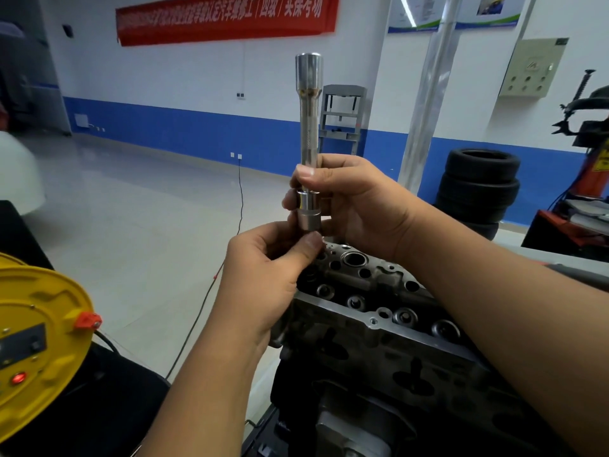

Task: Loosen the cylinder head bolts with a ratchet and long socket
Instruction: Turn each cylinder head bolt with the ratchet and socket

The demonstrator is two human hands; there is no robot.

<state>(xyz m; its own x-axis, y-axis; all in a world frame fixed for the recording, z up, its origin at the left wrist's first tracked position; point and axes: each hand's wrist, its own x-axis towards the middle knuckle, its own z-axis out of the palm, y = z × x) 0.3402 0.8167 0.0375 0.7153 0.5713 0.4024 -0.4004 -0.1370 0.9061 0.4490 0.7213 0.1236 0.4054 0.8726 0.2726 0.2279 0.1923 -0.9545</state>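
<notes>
Upright, chrome long socket (309, 127), knurled shaft.

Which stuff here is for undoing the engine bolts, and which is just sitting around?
For the job:
long socket, gripped by the right hand
left hand, pinching its lower end
cylinder head

Just lying about:
yellow cable reel
stacked tyres
red banner
</notes>
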